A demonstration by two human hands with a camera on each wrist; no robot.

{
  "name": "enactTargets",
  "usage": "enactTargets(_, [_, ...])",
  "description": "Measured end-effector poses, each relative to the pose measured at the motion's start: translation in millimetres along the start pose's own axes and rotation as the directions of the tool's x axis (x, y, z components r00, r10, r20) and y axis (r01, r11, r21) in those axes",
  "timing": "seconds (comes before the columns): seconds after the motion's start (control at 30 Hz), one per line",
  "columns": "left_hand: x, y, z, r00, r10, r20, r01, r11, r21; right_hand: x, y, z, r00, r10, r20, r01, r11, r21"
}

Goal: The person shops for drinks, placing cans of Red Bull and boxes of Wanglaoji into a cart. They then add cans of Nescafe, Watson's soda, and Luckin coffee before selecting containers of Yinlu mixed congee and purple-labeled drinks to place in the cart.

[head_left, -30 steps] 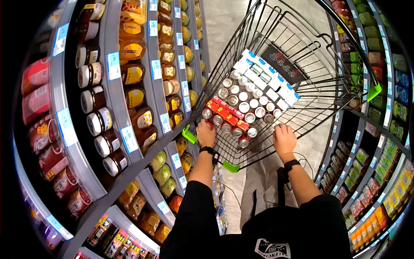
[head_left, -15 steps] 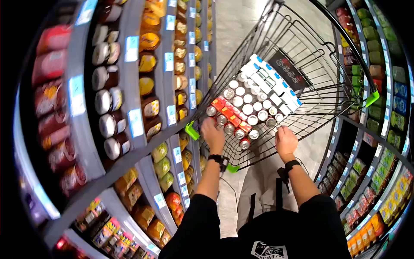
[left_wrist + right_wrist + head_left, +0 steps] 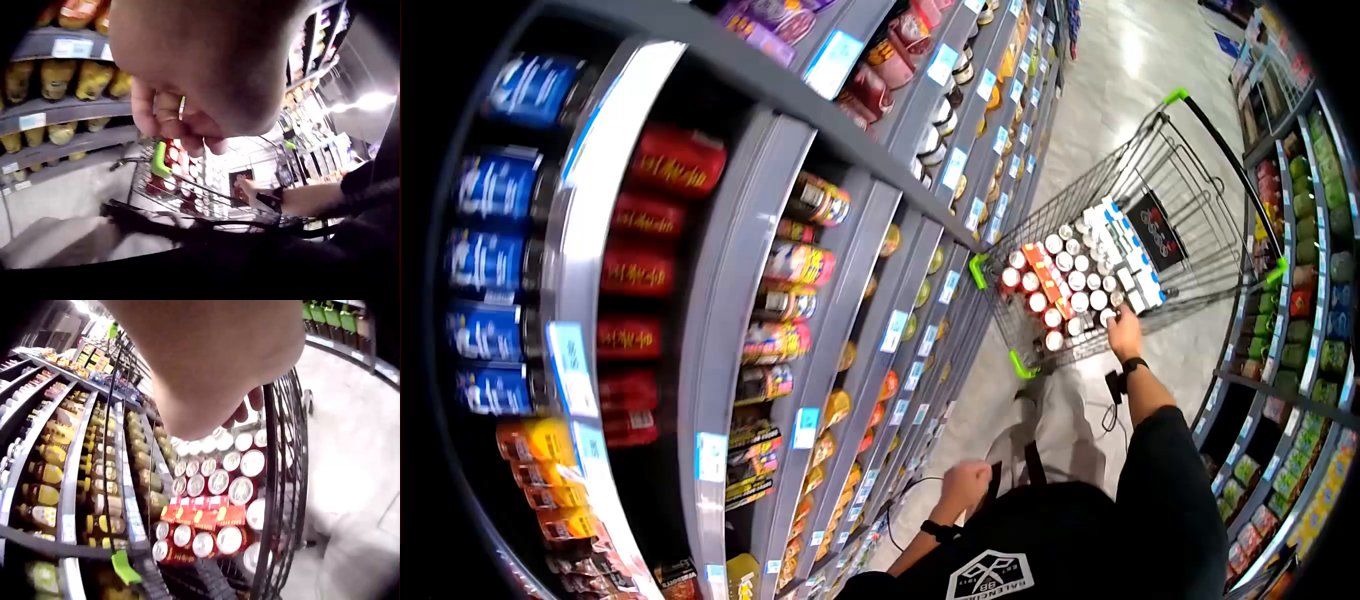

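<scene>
A black wire shopping cart (image 3: pixel 1050 190) with green corner pieces stands in the aisle ahead of me. Several red cans (image 3: pixel 219 481) with pale tops fill its front part, and a row of red-wrapped packs (image 3: pixel 203 512) lies across them. White and blue cartons (image 3: pixel 1128 250) stand behind the cans. My right hand (image 3: pixel 1124 333) grips the cart's near side rim, its bent fingertips inside, above the cans; the thumb is hidden. Drawn back beside my waist, my left hand (image 3: pixel 967 485) holds nothing. Its fingers (image 3: pixel 165 109) hang loosely curled, with a ring on one.
Shelves of jars (image 3: pixel 935 140) and bottles run along the left, close to my left arm. Red cans (image 3: pixel 645 270) and blue-labelled jars (image 3: pixel 495 255) stand at the near end. Another shelf (image 3: pixel 1305 240) lines the right side. Pale floor (image 3: pixel 1115 85) stretches beyond the cart.
My left hand has left the cart's front corner and come back to my waist. The head view has swung left, and the cart now appears farther to the right. My right hand stays at the cart's side.
</scene>
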State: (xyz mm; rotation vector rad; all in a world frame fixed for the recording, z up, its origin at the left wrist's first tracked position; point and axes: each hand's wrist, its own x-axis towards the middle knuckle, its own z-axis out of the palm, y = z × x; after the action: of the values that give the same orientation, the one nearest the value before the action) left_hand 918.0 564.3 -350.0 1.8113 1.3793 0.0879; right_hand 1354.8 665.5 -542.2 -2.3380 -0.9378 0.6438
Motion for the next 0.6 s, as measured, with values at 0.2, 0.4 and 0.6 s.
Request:
enactTargets(0.2, [-115.3, -114.5, 9.4, 0.945, -0.306, -0.116, 0.299, 0.951, -0.076, -33.8, -44.6, 79.7, 0.941, -0.201, 0.272, 0.218, 0.976, -0.031])
enactTargets(0.4, [-175.7, -141.9, 67.5, 0.751, -0.660, -0.018, 0.600, 0.693, -0.400, 10.3, -123.4, 123.9, 0.919, -0.095, 0.383, 0.116, 0.993, -0.033])
enactTargets(0.6, [-186.7, -151.0, 95.5, 0.517, -0.770, 0.373, 0.719, 0.156, -0.677, 71.5, -146.7, 199.2, 0.908, -0.107, 0.405, 0.126, 0.992, -0.021])
